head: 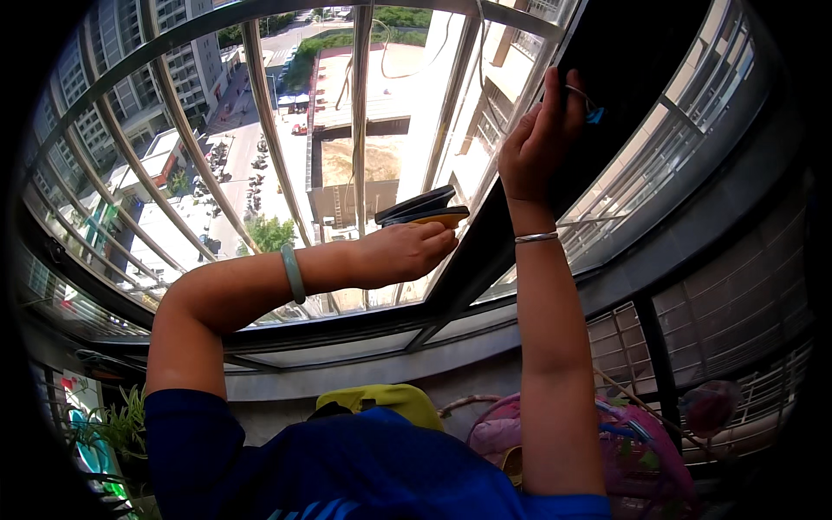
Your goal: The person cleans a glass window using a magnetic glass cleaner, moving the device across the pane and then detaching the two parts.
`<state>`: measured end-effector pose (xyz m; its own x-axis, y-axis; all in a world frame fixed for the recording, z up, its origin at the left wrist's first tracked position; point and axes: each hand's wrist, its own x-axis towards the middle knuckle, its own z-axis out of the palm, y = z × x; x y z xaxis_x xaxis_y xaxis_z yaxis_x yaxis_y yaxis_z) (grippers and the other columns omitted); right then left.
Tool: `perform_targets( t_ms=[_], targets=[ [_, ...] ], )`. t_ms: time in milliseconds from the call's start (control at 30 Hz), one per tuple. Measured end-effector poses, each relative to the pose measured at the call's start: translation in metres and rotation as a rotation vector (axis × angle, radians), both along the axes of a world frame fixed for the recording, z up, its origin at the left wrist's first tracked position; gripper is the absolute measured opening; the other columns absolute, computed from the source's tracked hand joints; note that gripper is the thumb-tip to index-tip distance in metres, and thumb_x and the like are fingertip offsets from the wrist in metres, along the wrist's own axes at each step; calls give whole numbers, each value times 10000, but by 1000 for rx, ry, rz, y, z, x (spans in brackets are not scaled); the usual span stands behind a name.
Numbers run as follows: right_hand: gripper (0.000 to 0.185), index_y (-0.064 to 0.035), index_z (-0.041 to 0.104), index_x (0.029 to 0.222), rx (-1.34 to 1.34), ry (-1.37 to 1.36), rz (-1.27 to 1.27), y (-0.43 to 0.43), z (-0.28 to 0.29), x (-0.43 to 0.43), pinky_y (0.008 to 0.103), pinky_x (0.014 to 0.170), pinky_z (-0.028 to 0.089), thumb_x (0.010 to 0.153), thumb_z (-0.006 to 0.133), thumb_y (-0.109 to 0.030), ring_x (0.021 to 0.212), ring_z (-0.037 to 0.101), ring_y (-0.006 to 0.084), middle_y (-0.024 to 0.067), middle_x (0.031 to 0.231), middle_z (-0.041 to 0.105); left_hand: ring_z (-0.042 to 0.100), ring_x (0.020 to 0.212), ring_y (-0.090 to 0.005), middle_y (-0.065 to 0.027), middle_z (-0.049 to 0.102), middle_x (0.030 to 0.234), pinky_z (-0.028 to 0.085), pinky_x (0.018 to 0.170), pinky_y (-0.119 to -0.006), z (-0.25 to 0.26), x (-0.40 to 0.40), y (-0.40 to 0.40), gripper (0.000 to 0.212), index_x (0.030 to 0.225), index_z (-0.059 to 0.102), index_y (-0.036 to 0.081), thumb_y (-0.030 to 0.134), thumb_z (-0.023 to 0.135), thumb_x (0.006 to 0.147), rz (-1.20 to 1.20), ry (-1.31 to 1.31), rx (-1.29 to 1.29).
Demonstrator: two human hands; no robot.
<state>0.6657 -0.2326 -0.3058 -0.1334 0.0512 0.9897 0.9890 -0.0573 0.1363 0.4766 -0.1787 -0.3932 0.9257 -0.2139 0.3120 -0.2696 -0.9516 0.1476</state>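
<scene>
My left hand [409,253], with a pale green bangle at the wrist, grips a black-and-yellow window cleaner [442,216] by the window glass. A dark flat piece [416,203] shows just above it; whether this is a second half or a reflection, I cannot tell. Higher up on the right, my right hand [539,140] is raised at the dark window frame [481,250], its fingers pointing up. A thin cord [580,95] loops at one finger, with a small blue piece [595,116] beside it. Shadow hides what the fingertips touch.
Metal security bars [359,130] stand beyond the glass, with loose cords [482,58] hanging there. Far below lies a street with buildings. Behind me are a yellow-green plastic object [390,396], a pink item [497,432] with netting, and a leafy plant [127,416].
</scene>
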Motion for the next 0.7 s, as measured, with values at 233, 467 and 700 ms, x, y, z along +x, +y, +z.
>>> perform_targets(
  t_ms=[233,467,700],
  targets=[
    [419,-43,390,1338,31,-7,34,3,4,6,428,1060,266,920,369,-32,1280,334,353,210,1347,364,555,858,-298,-179,515,944,506,763,-354,36,21,5,188,964,487,-72,68,520,843,-201,283,302],
    [465,-71,388,1349,63,-31,34,5,4,10,428,1055,276,889,412,-13,1281,334,361,197,1350,368,605,892,-289,-152,620,879,513,786,-353,60,58,-7,123,882,607,-28,57,599,794,-535,576,831],
    [435,-71,390,1345,65,-5,48,5,3,9,423,1050,293,915,383,-7,1279,339,356,197,1340,375,609,891,-265,-136,616,911,508,770,-376,72,71,-32,122,892,607,17,120,551,859,-378,838,964]
  ],
)
